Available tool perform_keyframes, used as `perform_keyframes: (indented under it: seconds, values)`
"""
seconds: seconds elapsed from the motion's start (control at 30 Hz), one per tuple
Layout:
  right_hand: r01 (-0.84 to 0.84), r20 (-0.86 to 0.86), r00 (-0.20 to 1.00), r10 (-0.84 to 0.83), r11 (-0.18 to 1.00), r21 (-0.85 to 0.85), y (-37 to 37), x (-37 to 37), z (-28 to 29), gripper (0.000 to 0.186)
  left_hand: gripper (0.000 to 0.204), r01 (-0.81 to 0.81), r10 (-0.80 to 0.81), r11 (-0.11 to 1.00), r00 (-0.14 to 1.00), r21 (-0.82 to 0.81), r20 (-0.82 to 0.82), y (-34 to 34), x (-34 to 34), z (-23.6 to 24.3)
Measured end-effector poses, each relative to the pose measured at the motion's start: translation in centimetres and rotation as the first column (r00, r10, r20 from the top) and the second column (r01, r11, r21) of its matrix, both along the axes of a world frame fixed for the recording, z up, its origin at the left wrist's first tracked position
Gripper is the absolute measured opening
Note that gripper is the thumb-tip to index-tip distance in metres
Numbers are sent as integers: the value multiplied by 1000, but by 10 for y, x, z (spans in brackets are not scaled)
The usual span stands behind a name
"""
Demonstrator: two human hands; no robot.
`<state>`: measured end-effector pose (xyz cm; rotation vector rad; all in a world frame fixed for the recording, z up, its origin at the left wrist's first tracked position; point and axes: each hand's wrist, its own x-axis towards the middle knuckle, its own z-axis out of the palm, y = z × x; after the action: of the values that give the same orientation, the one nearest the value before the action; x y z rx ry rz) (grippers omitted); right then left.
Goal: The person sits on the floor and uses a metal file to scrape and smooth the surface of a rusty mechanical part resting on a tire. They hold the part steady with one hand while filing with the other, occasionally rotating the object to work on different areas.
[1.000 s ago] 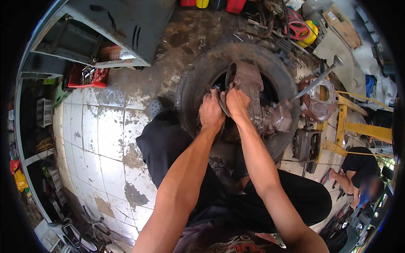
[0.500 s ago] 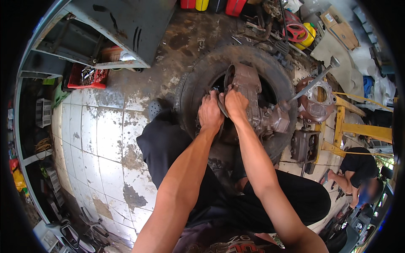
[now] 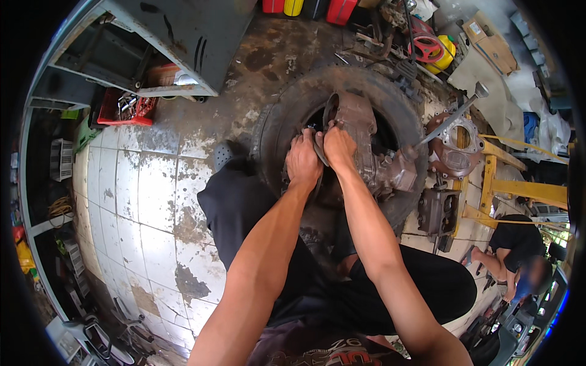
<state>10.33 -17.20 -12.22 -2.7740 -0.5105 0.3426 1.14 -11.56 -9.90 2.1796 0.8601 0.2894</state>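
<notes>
A brown, grimy gearbox housing (image 3: 355, 119) rests on a large black tyre (image 3: 274, 116) lying flat before me. At its near left side my hands are side by side, almost touching. My left hand (image 3: 303, 160) is closed around a dark, thin-edged metal piece (image 3: 320, 151) that shows between the hands; its full shape is hidden. My right hand (image 3: 339, 146) is closed against the rim of the housing, fingers curled. What it grips is covered by the fingers. A long grey lever (image 3: 448, 119) rises from the housing's right end.
Right of the tyre lie a brown round casting (image 3: 455, 146), a dark metal block (image 3: 436, 210) and a yellow frame (image 3: 525, 190). Another person (image 3: 519, 247) crouches at the far right. A red crate of tools (image 3: 127, 108) stands by the grey metal cabinet (image 3: 201, 36) at left.
The view has shifted slightly. Both hands stay in nearly the same place on the housing, with the same closed hold.
</notes>
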Motion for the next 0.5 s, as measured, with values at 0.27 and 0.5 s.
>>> perform_keyframes:
  seconds: [0.27,0.5]
  values:
    - [-60,-40,997,58,997,-43,-8,-1,-2,42,32,-8,8,1000,1000,5,22,1,2,-3]
    - [-96,3,995,96,995,-30,-3,-1,2,43,33,-5,5,1000,1000,8,-10,0,0,1]
